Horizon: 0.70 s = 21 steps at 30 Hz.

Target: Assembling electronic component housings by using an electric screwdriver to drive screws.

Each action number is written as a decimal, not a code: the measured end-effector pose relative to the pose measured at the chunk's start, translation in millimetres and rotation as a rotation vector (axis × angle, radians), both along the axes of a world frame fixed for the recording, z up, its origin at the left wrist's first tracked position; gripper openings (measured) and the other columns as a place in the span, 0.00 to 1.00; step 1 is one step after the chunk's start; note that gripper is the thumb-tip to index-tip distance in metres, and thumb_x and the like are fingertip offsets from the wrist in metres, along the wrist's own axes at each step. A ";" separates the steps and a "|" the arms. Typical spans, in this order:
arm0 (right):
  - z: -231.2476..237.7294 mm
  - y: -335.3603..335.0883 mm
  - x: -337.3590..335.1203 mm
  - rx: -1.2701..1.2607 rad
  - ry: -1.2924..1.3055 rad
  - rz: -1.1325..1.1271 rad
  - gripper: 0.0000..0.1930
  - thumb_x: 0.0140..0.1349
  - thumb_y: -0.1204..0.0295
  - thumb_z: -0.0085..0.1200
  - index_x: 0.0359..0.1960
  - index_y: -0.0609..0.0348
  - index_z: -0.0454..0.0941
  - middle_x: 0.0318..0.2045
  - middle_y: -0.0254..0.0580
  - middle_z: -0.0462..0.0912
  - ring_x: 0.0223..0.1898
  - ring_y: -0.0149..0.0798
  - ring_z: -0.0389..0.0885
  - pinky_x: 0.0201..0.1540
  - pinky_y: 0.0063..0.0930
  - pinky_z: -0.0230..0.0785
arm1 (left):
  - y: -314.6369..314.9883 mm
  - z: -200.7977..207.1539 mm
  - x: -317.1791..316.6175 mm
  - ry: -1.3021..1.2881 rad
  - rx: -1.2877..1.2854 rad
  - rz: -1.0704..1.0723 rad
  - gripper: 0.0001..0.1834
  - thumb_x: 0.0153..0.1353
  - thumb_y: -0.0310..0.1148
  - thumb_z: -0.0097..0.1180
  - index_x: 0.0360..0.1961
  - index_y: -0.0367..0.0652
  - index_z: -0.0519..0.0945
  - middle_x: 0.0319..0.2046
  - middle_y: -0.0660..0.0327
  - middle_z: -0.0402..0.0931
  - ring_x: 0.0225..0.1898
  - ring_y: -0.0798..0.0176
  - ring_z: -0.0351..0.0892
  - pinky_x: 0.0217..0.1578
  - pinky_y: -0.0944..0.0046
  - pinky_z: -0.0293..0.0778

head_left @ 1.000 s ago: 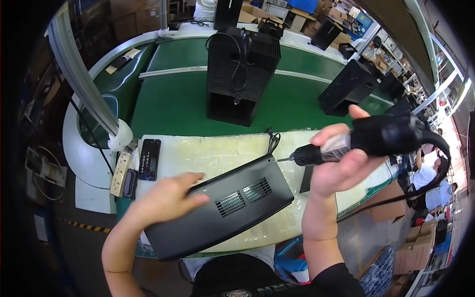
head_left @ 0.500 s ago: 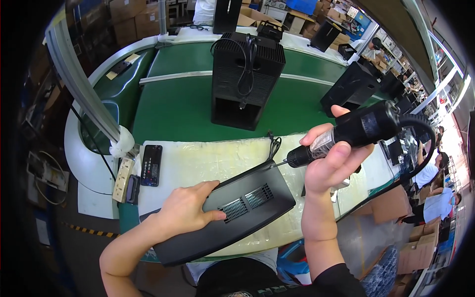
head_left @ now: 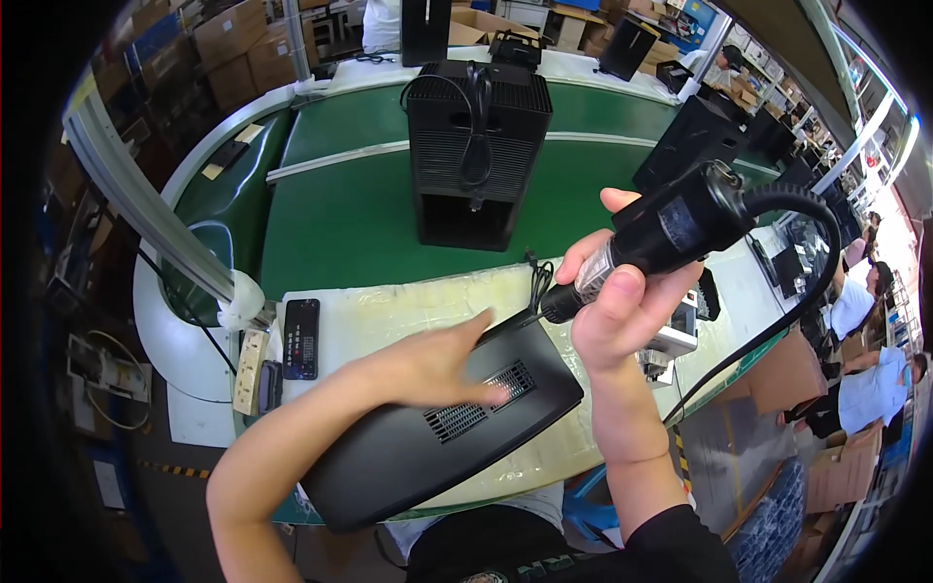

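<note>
Bearing a black panel (head_left: 403, 464), the worktop (head_left: 389, 316) faces a green conveyor (head_left: 340, 214) and cartons (head_left: 231, 44).

My left forearm (head_left: 301, 418) enters from the near left side, bends sharply at the elbow (head_left: 225, 491), then reaches toward the right and the far side. My left hand (head_left: 432, 369) has its back upward, fingers spread and nothing in its grasp, and its outline is slightly blurred. My right forearm (head_left: 632, 418) rises from a dark sleeve (head_left: 685, 549) at the near right. My right hand (head_left: 612, 325) is raised, with its fingers curled in a grip.
</note>
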State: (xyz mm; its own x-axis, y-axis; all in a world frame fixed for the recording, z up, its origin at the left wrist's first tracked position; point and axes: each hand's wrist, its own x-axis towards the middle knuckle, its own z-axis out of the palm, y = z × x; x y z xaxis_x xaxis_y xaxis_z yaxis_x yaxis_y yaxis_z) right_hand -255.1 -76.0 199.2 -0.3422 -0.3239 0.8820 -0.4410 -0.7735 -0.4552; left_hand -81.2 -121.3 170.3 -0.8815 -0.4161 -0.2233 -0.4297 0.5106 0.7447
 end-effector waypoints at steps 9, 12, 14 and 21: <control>-9.0 -7.3 -3.2 0.002 -0.032 0.091 0.31 0.66 0.52 0.48 0.54 0.66 0.51 0.44 0.54 0.73 0.18 0.31 0.74 0.19 0.22 0.67 | 2.6 -13.8 -29.4 0.111 0.037 0.128 0.35 0.49 0.32 0.65 0.59 0.35 0.68 0.49 0.42 0.75 0.53 0.43 0.74 0.54 0.55 0.68; -5.4 -5.6 -1.7 0.028 -0.063 0.113 0.31 0.65 0.52 0.49 0.54 0.66 0.53 0.44 0.54 0.73 0.19 0.31 0.74 0.19 0.21 0.67 | 5.5 -21.4 -28.9 0.175 -0.014 0.129 0.35 0.50 0.33 0.65 0.59 0.35 0.68 0.49 0.42 0.74 0.52 0.43 0.74 0.54 0.54 0.68; -7.7 -3.2 -2.7 0.038 -0.057 0.154 0.32 0.65 0.53 0.50 0.56 0.67 0.52 0.44 0.53 0.74 0.19 0.31 0.74 0.20 0.21 0.67 | 5.2 -16.2 -29.8 0.145 -0.032 0.112 0.35 0.50 0.34 0.64 0.60 0.35 0.67 0.49 0.42 0.74 0.52 0.43 0.73 0.54 0.54 0.68; 14.7 47.2 -59.0 -0.130 -0.024 -0.135 0.28 0.68 0.57 0.44 0.58 0.66 0.52 0.51 0.63 0.71 0.22 0.31 0.77 0.22 0.21 0.71 | 25.7 -21.3 7.5 0.188 -0.425 0.110 0.34 0.56 0.41 0.60 0.59 0.32 0.65 0.55 0.41 0.69 0.55 0.41 0.71 0.55 0.52 0.68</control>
State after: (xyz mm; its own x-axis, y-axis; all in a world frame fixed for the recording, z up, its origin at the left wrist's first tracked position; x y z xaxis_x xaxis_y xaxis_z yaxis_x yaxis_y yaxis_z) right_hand -314.1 -28.8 214.0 -0.3961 -0.1573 0.9046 -0.5353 -0.7609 -0.3667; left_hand -73.7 -95.6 149.0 -0.8360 -0.5289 0.1462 -0.3759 0.7460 0.5497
